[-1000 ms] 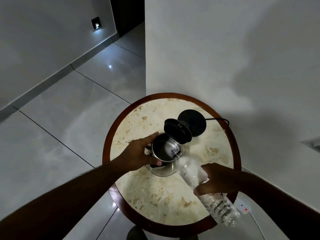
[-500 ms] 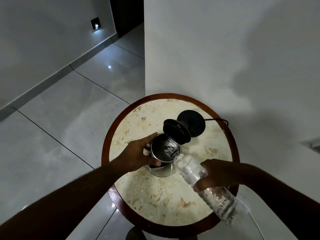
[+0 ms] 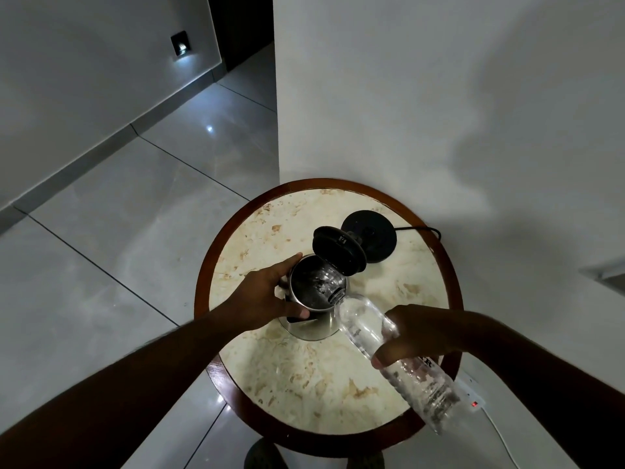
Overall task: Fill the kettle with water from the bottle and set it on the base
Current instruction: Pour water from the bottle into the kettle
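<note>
A steel kettle [image 3: 313, 324] stands on the round marble table [image 3: 304, 384], its black lid [image 3: 338, 253] flipped up. My left hand [image 3: 260, 299] grips the kettle at its handle side. My right hand [image 3: 416, 333] holds a clear plastic water bottle [image 3: 365, 328] tilted, with its mouth at the kettle's rim over the opening. Water is seen inside the kettle. The black round base [image 3: 373, 236] lies behind the kettle, apart from it, with a cord running right.
The table's wooden rim [image 3: 203, 282] stands against a white wall corner [image 3: 372, 113]. A white power strip [image 3: 473, 399] with a red light lies on the tiled floor at the right. Grey floor tiles spread out to the left.
The bottle's mouth has moved up and forward onto the kettle's rim, and the bottle is tilted more steeply. My left hand has stayed on the kettle.
</note>
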{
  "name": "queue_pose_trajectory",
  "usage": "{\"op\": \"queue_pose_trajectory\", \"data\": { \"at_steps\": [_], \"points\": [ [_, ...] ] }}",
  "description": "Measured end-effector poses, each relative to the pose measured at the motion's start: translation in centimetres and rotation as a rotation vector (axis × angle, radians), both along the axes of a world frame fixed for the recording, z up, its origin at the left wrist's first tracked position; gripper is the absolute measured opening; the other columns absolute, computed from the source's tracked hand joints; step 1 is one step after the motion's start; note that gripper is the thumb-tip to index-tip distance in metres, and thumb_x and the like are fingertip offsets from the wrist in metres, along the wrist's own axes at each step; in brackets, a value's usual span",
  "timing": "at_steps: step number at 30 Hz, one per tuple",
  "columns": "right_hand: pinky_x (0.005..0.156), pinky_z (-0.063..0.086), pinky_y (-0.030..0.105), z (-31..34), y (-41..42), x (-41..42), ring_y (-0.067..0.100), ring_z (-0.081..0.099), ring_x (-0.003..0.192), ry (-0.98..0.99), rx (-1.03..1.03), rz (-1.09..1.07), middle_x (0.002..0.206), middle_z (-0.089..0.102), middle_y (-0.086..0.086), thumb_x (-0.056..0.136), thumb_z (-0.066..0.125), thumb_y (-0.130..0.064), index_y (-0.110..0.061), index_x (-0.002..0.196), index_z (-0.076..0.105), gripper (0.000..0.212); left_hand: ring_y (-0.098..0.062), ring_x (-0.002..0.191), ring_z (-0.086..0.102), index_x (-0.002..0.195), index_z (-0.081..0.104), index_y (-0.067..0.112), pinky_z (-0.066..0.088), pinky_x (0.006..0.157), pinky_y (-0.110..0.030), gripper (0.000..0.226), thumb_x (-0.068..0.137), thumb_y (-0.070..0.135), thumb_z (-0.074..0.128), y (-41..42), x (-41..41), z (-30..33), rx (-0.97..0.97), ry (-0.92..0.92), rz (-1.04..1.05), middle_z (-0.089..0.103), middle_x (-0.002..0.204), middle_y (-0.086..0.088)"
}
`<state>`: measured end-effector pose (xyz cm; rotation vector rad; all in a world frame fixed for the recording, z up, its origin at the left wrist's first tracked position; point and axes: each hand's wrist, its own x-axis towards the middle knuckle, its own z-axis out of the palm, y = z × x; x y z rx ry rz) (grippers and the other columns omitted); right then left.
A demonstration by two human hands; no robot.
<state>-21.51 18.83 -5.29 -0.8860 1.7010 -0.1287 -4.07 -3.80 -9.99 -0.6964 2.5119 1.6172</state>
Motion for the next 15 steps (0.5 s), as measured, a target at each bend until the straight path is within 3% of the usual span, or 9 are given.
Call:
{"op": "queue_pose_trajectory", "data": {
  "at_steps": [6, 10, 15],
  "points": [
    [0.059, 0.053, 0.03, -0.3, 0.2, 0.0, 0.006, 0.061, 0.048, 0.041, 0.018, 0.04, 0.051, 0.064, -0.008, 0.058, 0.073, -0.066, -0.021, 0.064, 0.064, 0.046, -0.016, 0.119, 0.057, 0.15, 0.031, 0.026, 0.043, 0.103, -0.028, 0.1, 0.068, 0.019, 0.088, 0.2, 0.0, -0.1, -0.001, -0.003, -0.004, 0.06, 0.136, -0.001],
    [0.066, 0.058, 0.032, -1.5, 0.8, 0.4, 0.02, 0.071, 0.075, 0.08, -0.018, 0.038, 0.079, 0.073, 0.004, 0.058, 0.074, -0.065, -0.009, 0.091, 0.065, 0.066, -0.017, 0.123, 0.054, 0.15, 0.028, 0.027, 0.042, 0.105, -0.032, 0.099, 0.071, 0.018, 0.086, 0.4, 0.2, -0.1, -0.007, -0.005, 0.0, 0.058, 0.137, -0.004],
    [0.075, 0.052, 0.026, -3.7, 1.7, 1.6, 0.01, 0.062, 0.088, 0.119, -0.079, -0.101, 0.099, 0.063, -0.006, 0.06, 0.079, -0.057, -0.027, 0.104, 0.055, 0.059, -0.013, 0.12, 0.053, 0.15, 0.026, 0.027, 0.039, 0.101, -0.024, 0.098, 0.072, 0.018, 0.085, 0.5, 0.2, 0.0, -0.019, -0.02, -0.006, 0.058, 0.138, -0.004]
  ]
}}
